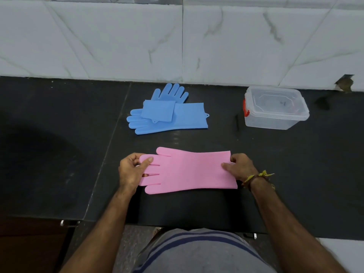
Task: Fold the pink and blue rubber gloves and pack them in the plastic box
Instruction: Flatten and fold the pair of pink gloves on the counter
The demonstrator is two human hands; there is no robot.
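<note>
**Pink glove stretched flat, ready for its fold**

The person stands at a black counter (59, 134) with the pink glove (189, 170) laid flat just in front of them, fingers pointing to nine o'clock. The left hand (132, 170) pinches the fingertips, thumb on top; the right hand (239, 166) grips the cuff at three o'clock. It may be two pink gloves stacked, but I cannot tell from here.

The blue gloves (167, 113) lie at twelve o'clock, one crossed over the other, not yet neatly folded. The plastic box (275, 108) sits at two o'clock, well apart, with its lid apparently still on.

The risk, as I see it: rubber is springy, so a fold may pop open once let go. And the box must be opened first, or a folded glove will unroll while waiting.

Behind the counter runs a white marble-look tiled wall (118, 46).
</note>
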